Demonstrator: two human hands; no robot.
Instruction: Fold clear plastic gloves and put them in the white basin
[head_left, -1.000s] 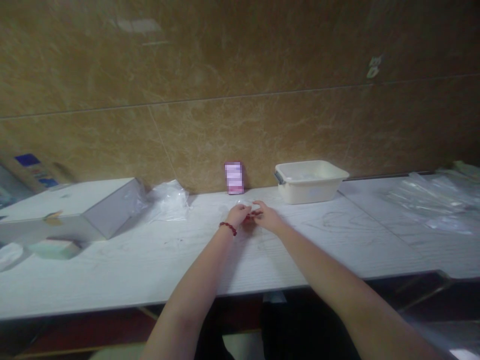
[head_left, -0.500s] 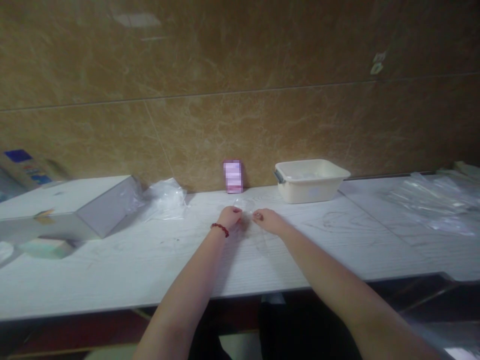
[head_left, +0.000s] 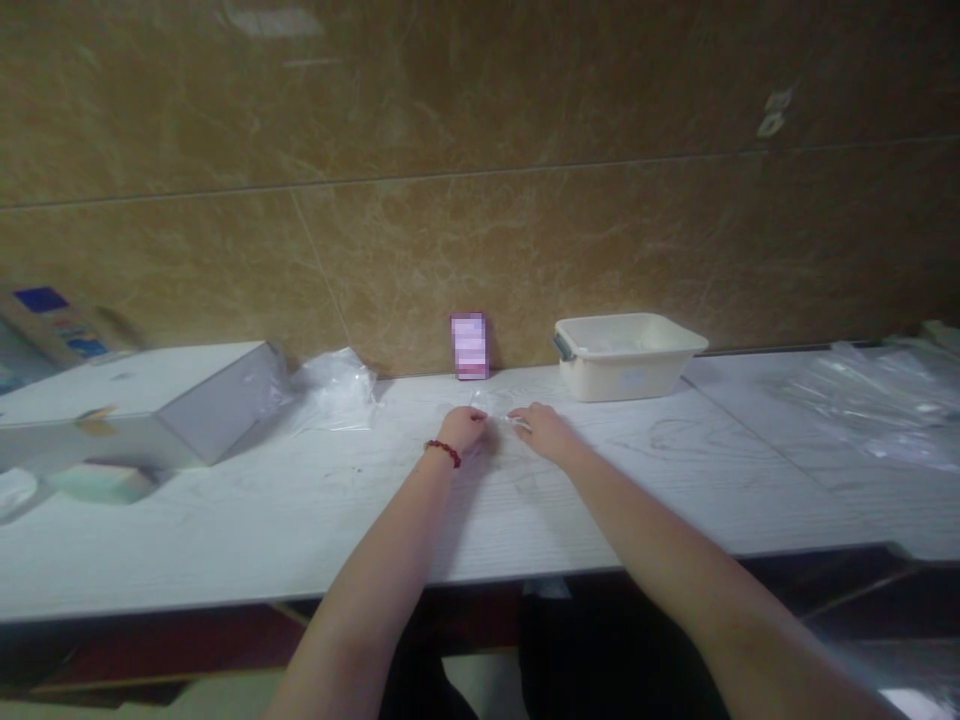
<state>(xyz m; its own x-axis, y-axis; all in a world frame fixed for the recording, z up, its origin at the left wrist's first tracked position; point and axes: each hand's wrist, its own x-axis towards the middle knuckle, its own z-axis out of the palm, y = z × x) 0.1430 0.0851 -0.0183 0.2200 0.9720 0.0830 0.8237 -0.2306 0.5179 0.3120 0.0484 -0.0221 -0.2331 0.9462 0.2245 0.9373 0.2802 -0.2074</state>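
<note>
Between my hands, at the middle of the white table, is a piece of clear plastic (head_left: pixel 491 404), apparently a thin bag; its outline is hard to see. My left hand (head_left: pixel 461 428), with a red bead bracelet at the wrist, is closed in a pinch on its left side. On the other side my right hand (head_left: pixel 546 432) has its fingertips pressed together on the plastic's right edge. Just behind them a phone (head_left: pixel 470 347) with a blurred screen leans upright against the wall.
A cream plastic tub (head_left: pixel 628 358) stands at the back right. Clear plastic bags (head_left: pixel 885 405) lie in a heap farther right. At left are a large white box (head_left: pixel 180 415), a crumpled clear bag (head_left: pixel 335 390) and a pale green block (head_left: pixel 105 482). The table's (head_left: pixel 247 545) front edge is nearby.
My right hand has turned slightly, its fingers stretching more toward the plastic. My left hand keeps its pinch almost in place. The whole view has shifted a little.
</note>
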